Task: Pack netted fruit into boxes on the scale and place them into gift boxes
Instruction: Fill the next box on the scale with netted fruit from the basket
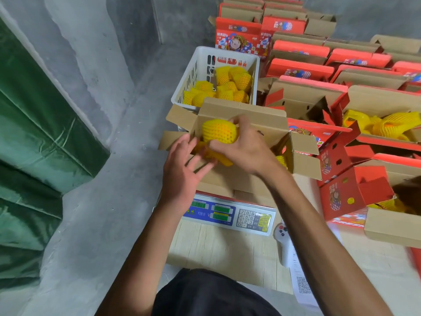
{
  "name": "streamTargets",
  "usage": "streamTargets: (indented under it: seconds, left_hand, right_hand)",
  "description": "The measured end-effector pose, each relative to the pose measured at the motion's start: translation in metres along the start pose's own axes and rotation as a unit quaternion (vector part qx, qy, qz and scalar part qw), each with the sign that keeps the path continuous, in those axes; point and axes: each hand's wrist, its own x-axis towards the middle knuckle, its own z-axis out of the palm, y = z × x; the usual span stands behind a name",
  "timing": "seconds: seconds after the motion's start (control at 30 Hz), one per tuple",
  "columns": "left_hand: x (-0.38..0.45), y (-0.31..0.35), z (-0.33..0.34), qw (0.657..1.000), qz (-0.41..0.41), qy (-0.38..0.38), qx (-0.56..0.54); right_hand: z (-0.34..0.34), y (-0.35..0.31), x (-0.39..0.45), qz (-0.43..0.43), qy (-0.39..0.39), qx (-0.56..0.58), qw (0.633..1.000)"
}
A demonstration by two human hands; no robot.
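One netted fruit (219, 131) sits in our right hand (246, 149), fingers curled round it, directly above the open box (262, 117); our left hand (182, 169) spreads alongside.

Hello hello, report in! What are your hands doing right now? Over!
Right hand holds netted fruit over open box on scale. Left hand open at box's near edge. Nothing in the way.

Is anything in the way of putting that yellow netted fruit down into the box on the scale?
Nothing visible blocks it. The right hand holds the netted fruit right over the open cardboard box, whose flaps are folded outward. The left hand reaches in beside it, among other netted fruit already lying inside.
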Motion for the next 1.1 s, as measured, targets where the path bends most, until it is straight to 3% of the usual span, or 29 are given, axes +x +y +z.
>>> streamTargets:
  seconds: [0.1,0.2,0.3,0.67,0.87,1.0,1.1]
  left_hand:
    - [-0.003,0.002,0.004,0.999,-0.039,-0.004,0.007]
    - [-0.006,0.003,-0.006,0.999,-0.029,0.021,-0.021]
    - [-0.01,0.009,-0.015,0.995,-0.036,0.037,-0.088]
    - [-0.012,0.013,-0.046,0.986,-0.017,0.057,-0.159]
    - [-0.013,0.023,-0.053,0.976,-0.024,0.034,-0.214]
    - [-0.017,0.025,-0.058,0.964,-0.037,0.034,-0.26]
    - [-0.02,0.025,-0.059,0.962,-0.039,0.03,-0.269]
  right_hand:
    - [0.025,-0.01,-0.018,-0.029,-0.04,0.014,0.999]
    - [0.035,-0.013,-0.018,-0.07,-0.02,0.031,0.997]
    - [0.024,-0.008,-0.008,-0.056,0.018,0.069,0.996]
    - [0.014,0.029,0.015,0.004,0.014,-0.135,0.991]
    - [-0.008,0.035,0.036,-0.07,-0.147,-0.246,0.956]
    - [-0.017,0.04,0.057,-0.044,-0.239,-0.283,0.928]
    - [-0.012,0.046,0.066,-0.011,-0.267,-0.23,0.936]
